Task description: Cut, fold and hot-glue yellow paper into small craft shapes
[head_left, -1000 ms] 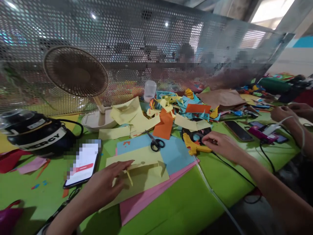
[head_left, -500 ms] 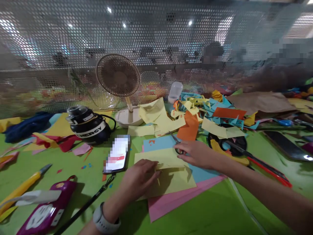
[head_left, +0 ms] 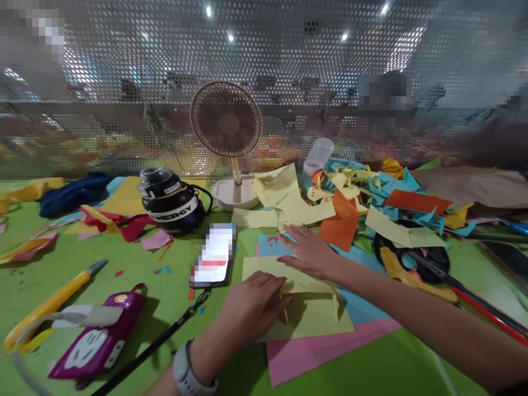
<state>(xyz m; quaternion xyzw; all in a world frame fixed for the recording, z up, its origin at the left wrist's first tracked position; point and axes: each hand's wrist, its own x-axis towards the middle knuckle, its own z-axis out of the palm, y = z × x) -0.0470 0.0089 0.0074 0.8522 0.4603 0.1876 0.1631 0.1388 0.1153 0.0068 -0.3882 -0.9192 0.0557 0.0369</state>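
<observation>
My left hand [head_left: 258, 302], with a pale watch on its wrist, rests on a pale yellow sheet of paper [head_left: 317, 322]. Its thumb and fingers close on a raised, folded strip of that sheet. Just beyond, my right hand [head_left: 307, 252] is spread with fingers stretched out over the far edge of the yellow paper and a blue sheet [head_left: 367, 300]. Dark bits of the scissors [head_left: 337, 250] peek out beside the right hand, which hides most of them. Under the yellow and blue paper lie pink sheets [head_left: 297, 357].
A phone [head_left: 213, 256] with a lit screen, a black bottle [head_left: 173, 206] and a fan [head_left: 226, 118] stand left of centre. Nearer are a purple case [head_left: 97, 341] and a yellow cutter [head_left: 58, 302]. Paper scraps [head_left: 371, 184] pile up behind a black tape roll [head_left: 437, 264].
My right hand has let go of the scissors and spread its fingers, reaching slightly farther away. My left hand stays on the yellow sheet. The view has turned a little right.
</observation>
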